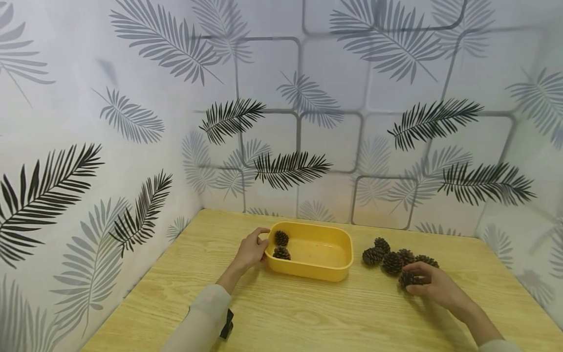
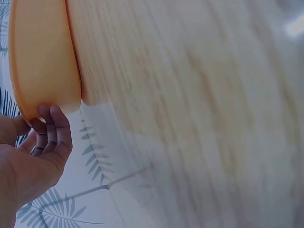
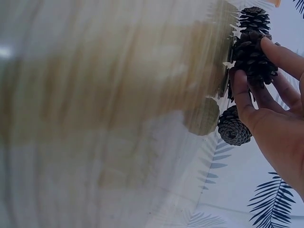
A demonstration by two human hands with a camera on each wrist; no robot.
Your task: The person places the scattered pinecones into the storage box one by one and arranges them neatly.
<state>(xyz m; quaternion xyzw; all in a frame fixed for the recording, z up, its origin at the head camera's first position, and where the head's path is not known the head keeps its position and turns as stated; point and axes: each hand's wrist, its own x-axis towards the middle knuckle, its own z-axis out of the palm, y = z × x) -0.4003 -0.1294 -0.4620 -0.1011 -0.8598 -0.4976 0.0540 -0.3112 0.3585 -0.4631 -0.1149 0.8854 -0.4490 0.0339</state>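
At the left end of a yellow plastic basin [image 1: 308, 273], my left hand [image 1: 251, 250] grips the rim; the left wrist view has the thumb at the edge and fingers [image 2: 59, 130] against the outer wall. Two brown pine cones, one [image 1: 281, 238] behind the other [image 1: 281, 253], lie inside at that end. My right hand [image 1: 433, 284] holds a pine cone [image 1: 408, 279] between thumb and fingers, at the near side of a cluster of several pine cones [image 1: 392, 262]. In the right wrist view the held pine cone [image 3: 254, 57] has open scales and another cone [image 3: 234, 127] lies close by.
The wooden-patterned table [image 1: 316, 313] meets leaf-printed walls at the back and left. The cluster lies a short way right of the basin. A small black object [image 1: 227, 324] shows beside the left sleeve [image 1: 202, 313].
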